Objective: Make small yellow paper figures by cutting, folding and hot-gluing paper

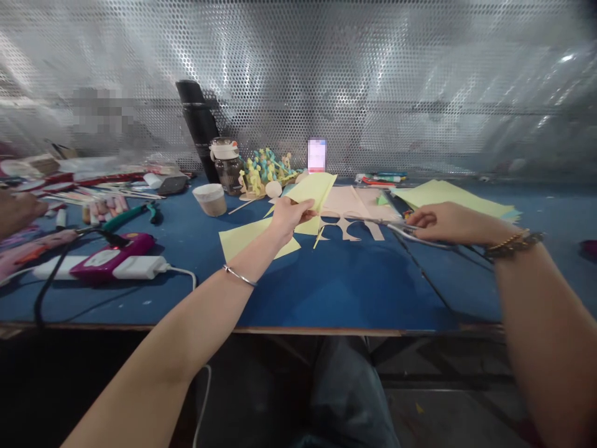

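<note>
Yellow paper (313, 191), raised a little off the desk (321, 298) in front of the person, is pinched between the thumb and fingers of the left hand (288, 218). The right hand (431, 223) grasps the handles of what look like scissors (396, 224), their thin blades pointing left towards the paper; whether they touch it cannot be told. The step in hand appears to be steadying the paper near the blades. Any cut from here calls for a firm left pinch and blades lined up with the edge.

Just below the held paper lies a narrow yellow strip (318, 238), with a flat yellow sheet (237, 241) to its left. Pale pink paper (347, 200) with curved cut-outs lies behind the blades, and more yellow sheets (454, 196) lie beyond the right hand. Farther out are a cup (209, 202), a lit phone (317, 155), a purple power strip (105, 261) and, at the left edge, another person's hand (17, 213).
</note>
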Action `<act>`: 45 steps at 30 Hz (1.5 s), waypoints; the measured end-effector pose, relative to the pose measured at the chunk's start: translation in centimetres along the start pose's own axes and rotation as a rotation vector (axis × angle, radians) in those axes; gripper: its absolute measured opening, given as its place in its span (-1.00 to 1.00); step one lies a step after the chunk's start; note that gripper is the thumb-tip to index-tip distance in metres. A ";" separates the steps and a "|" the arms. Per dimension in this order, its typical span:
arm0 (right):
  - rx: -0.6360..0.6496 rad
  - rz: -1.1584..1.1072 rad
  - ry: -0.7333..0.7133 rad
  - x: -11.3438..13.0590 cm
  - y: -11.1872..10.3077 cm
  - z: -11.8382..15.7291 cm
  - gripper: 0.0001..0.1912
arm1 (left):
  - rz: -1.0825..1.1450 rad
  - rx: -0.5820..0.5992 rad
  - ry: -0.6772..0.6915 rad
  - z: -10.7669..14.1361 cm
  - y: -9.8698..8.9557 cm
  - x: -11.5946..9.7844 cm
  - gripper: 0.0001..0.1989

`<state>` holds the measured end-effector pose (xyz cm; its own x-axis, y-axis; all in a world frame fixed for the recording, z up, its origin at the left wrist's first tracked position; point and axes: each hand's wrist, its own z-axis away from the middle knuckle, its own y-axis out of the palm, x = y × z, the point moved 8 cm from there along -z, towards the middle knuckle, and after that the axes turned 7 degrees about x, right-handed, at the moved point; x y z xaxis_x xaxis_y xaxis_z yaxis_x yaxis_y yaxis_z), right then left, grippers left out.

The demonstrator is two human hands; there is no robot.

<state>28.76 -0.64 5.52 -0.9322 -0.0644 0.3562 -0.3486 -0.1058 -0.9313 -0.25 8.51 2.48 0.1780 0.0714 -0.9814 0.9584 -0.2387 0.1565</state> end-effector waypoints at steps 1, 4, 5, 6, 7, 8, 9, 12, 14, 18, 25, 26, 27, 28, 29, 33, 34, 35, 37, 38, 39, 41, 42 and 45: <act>-0.024 -0.077 -0.004 0.3 -0.5 0.0 -0.64 | -0.003 0.003 0.015 0.1 0.0 -0.1 -0.86; -0.111 -0.358 -0.006 2.0 -1.5 -0.4 -0.52 | -0.006 0.005 0.065 0.2 0.1 -0.5 -0.88; -0.148 -0.502 0.002 2.7 -1.5 -0.6 -0.53 | -0.004 0.006 0.076 0.2 0.2 -0.5 -0.88; -0.154 -0.648 -0.028 3.8 -1.3 -1.0 -0.56 | -0.002 0.010 0.083 0.3 0.3 -0.5 -0.87; -0.172 -0.806 -0.087 5.2 -1.0 -1.5 -0.60 | 0.003 0.017 0.084 0.4 0.5 -0.5 -0.87; -0.139 -0.966 -0.148 6.6 -0.3 -2.1 -0.63 | 0.010 0.025 0.081 0.4 0.7 -0.4 -0.87; -0.106 -1.088 -0.179 7.9 0.5 -2.8 -0.63 | 0.018 0.036 0.079 0.5 0.9 -0.4 -0.86; -0.106 -1.231 -0.095 9.7 3.4 -5.0 -0.64 | 0.029 0.069 0.087 0.9 1.6 -0.4 -0.81; -0.151 -1.279 -0.087 10.2 4.8 -6.3 -0.61 | 0.021 0.106 0.086 1.2 2.1 -0.4 -0.78; -0.269 -1.347 -0.178 10.3 6.1 -7.4 -0.57 | -0.027 0.196 0.069 1.7 3.1 0.0 -0.71; -0.367 -1.340 -0.250 9.8 5.8 -6.6 -0.64 | -0.176 0.176 0.027 1.1 2.6 0.8 -0.64; -0.393 -1.325 -0.249 9.7 5.6 -6.5 -0.65 | -0.159 0.162 0.007 1.0 2.5 0.9 -0.64; -0.419 -1.310 -0.248 9.5 5.4 -6.4 -0.65 | -0.132 0.149 -0.015 1.0 2.3 1.1 -0.64; -0.441 -1.294 -0.250 9.4 5.2 -6.3 -0.66 | -0.099 0.143 -0.036 1.0 2.3 1.2 -0.64; -0.456 -1.279 -0.255 9.4 5.0 -6.3 -0.67 | -0.073 0.145 -0.050 1.0 2.3 1.2 -0.64; -0.465 -1.185 -0.260 9.7 4.5 -6.0 -0.69 | -0.124 0.143 -0.006 1.4 2.4 0.7 -0.69; -0.465 -1.160 -0.254 9.7 4.4 -5.9 -0.70 | -0.150 0.144 0.023 1.5 2.5 0.4 -0.71; -0.466 -1.142 -0.253 9.7 4.3 -5.8 -0.71 | -0.168 0.151 0.051 1.6 2.6 0.1 -0.73; -0.477 -1.135 -0.262 9.6 4.0 -5.7 -0.71 | -0.196 0.177 0.092 1.8 2.9 -0.3 -0.76; -0.492 -1.141 -0.267 9.5 3.9 -5.7 -0.70 | -0.220 0.187 0.097 1.9 3.0 -0.4 -0.78; -0.516 -1.147 -0.265 9.3 3.7 -5.6 -0.69 | -0.253 0.191 0.092 2.0 3.0 -0.4 -0.80; -0.564 -1.146 -0.256 8.9 3.5 -5.5 -0.67 | -0.319 0.189 0.065 2.1 3.0 -0.3 -0.82; -0.578 -1.136 -0.256 8.7 3.4 -5.4 -0.67 | -0.349 0.188 0.048 2.1 3.0 -0.1 -0.81; -0.574 -1.090 -0.276 8.9 3.3 -5.5 -0.68 | -0.428 0.189 0.014 2.1 3.0 0.3 -0.74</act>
<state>18.81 3.90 5.14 -0.1075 -0.4271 0.8978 -0.9782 0.2067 -0.0188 2.18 5.77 2.38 -0.2199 0.2145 -0.9517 0.8892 -0.3572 -0.2859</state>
